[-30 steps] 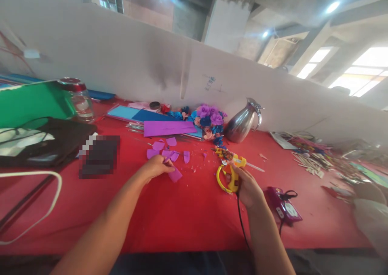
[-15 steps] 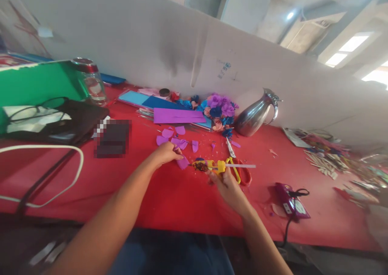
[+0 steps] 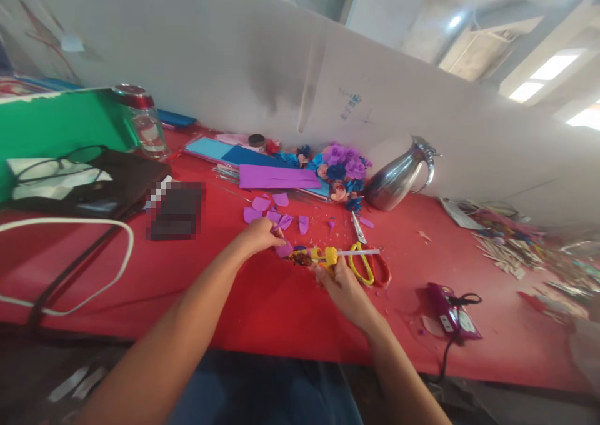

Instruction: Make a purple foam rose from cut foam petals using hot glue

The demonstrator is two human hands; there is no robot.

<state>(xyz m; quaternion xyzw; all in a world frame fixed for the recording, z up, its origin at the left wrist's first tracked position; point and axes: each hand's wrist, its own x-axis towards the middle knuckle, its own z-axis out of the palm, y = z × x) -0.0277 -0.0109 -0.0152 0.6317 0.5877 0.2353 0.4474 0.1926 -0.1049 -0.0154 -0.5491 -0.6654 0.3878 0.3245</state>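
Observation:
Between the closed fingers of my left hand [image 3: 259, 236] is a purple paper petal [image 3: 284, 249]. My right hand [image 3: 340, 284] is wrapped round a yellow glue gun [image 3: 330, 256], a clear glue stick [image 3: 360, 252] poking out of its back. The gun's brown-crusted nozzle end [image 3: 300, 259] points left and meets the petal's edge; whether they touch I cannot tell. Several loose purple petals [image 3: 253, 214] lie just beyond my left hand. Scissors [image 3: 362, 264] with yellow and red handles rest right of the glue gun, blades pointing away.
Purple paper strips [image 3: 276, 177] lie on blue sheets at the back, beside a bunch of paper flowers [image 3: 344, 165]. A metal jug [image 3: 396, 176] stands by the wall. To the right are a purple device with a cord [image 3: 452, 312] and wooden sticks [image 3: 500, 256]; a glass bottle [image 3: 148, 128] is left.
My right hand has brought the glue gun leftward, so its nozzle is now at the petal in my left hand. The left hand has hardly moved, and the view has shifted slightly.

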